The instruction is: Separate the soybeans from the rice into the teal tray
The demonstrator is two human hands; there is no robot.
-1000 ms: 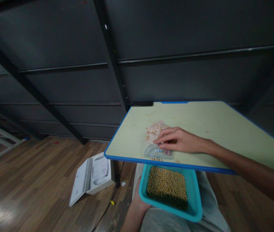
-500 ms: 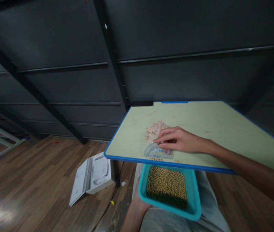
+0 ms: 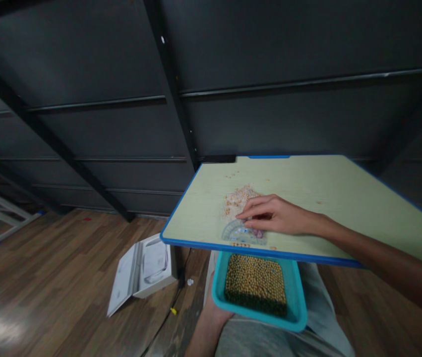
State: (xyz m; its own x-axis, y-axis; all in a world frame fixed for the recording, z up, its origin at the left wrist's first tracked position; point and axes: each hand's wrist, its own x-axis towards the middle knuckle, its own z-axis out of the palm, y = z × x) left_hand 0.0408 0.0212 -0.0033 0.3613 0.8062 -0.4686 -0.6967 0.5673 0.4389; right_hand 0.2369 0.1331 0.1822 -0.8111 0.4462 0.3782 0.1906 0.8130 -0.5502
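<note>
My right hand (image 3: 270, 214) rests on the pale table (image 3: 300, 183), fingers bent over the edge of a clear protractor (image 3: 238, 232) and beside a pile of white grains mixed with yellow beans (image 3: 237, 199). Whether its fingertips pinch anything is too small to tell. A small pinkish thing (image 3: 258, 233) lies under its fingers. Below the table edge, my left hand (image 3: 216, 302) grips the left side of a turquoise basket (image 3: 296, 297), its fingers mostly hidden underneath. Yellow beans (image 3: 257, 277) lie in the basket, with a dark green layer along their near side.
Several beans (image 3: 240, 245) lie along the table's near edge. An open white box (image 3: 153, 267) stands on the wooden floor at the left, beside a black cable (image 3: 173, 302). A dark panelled wall (image 3: 270, 119) rises behind the table.
The turquoise basket has shifted slightly up and left, partly further under the table edge. My right hand has hardly moved.
</note>
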